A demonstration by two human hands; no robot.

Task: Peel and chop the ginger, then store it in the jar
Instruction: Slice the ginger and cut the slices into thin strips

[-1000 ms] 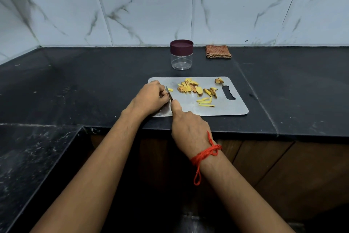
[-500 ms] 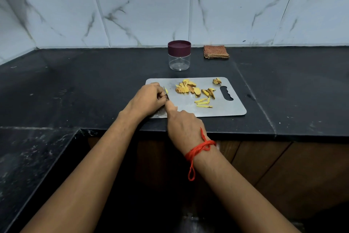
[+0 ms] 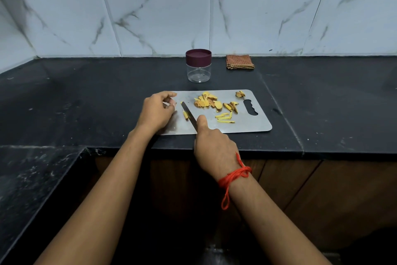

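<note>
Pulling back from the knife (image 3: 189,116), the left hand (image 3: 158,112) hovers curled and empty while the right hand (image 3: 214,148) stays clamped on its handle, leaving a cut ginger sliver (image 3: 185,115) on the cutting board (image 3: 253,127) near the counter (image 3: 322,103) front edge, so chopping continues, the jar (image 3: 198,67) still lidded

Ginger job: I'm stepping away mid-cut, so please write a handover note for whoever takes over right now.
Right hand grips the knife, blade angled over the steel cutting board.
Left hand rests at the board's left end, fingers loosely curled, nothing seen in it.
Ginger slices and strips lie on the board, with one small piece beside the blade.
Jar stands behind the board, lid on, empty.
Done: some ginger sliced and cut into strips.
Left: finish chopping, open the jar, fill it, close it.
</note>
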